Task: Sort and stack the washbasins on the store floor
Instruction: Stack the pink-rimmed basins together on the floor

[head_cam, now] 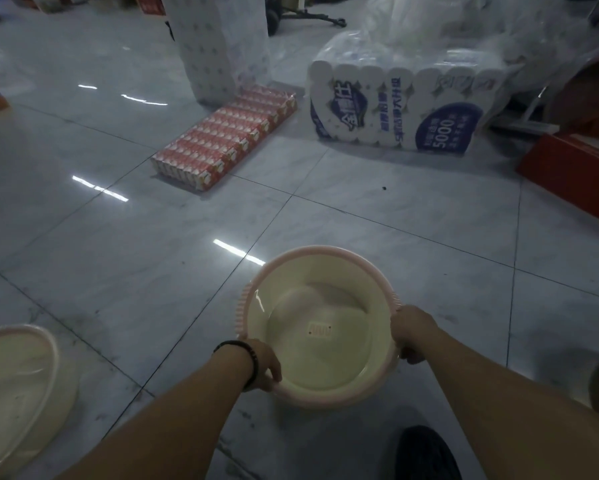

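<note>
A round cream washbasin with a pink ribbed rim [317,327] is held over the tiled floor in front of me. My left hand [263,363] grips its near-left rim, fingers curled over the edge; a dark bracelet sits on that wrist. My right hand [412,332] grips the right rim. A small label lies on the basin's bottom. A second, larger cream washbasin with a pink rim [17,386] rests on the floor at the lower left, partly cut off by the frame.
A flat pack of red cartons [225,136] lies on the floor ahead. A wrapped bundle of paper rolls [405,109] and a tall white pack [221,46] stand behind. A red box [575,174] is at the right, and a dark shoe [426,455] below.
</note>
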